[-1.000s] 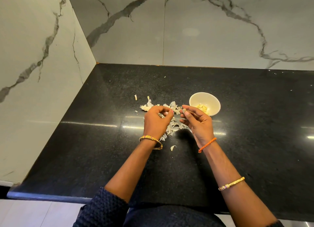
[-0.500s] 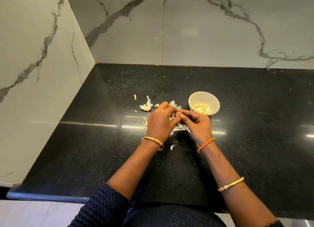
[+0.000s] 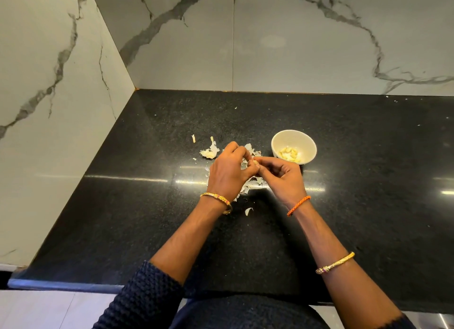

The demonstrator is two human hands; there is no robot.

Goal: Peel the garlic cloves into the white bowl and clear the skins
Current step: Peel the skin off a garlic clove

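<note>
Both hands meet over a pile of papery garlic skins (image 3: 256, 181) on the black counter. My left hand (image 3: 228, 173) and my right hand (image 3: 282, 176) pinch one small garlic clove (image 3: 255, 162) between their fingertips. The white bowl (image 3: 307, 141) stands just right of the hands and holds several peeled cloves (image 3: 290, 154). A larger clump of skin (image 3: 210, 151) lies left of the hands, and a loose flake (image 3: 248, 211) lies nearer me. Much of the skin pile is hidden under the hands.
The black granite counter (image 3: 368, 181) runs into a corner of marble walls (image 3: 172, 45) at the left and back. Its front edge (image 3: 61, 283) is close to my body. A small skin scrap (image 3: 193, 138) lies apart at the far left of the pile.
The two hands, apart a second ago, have come together on the clove. The left hand moved right to meet the right fingertips.
</note>
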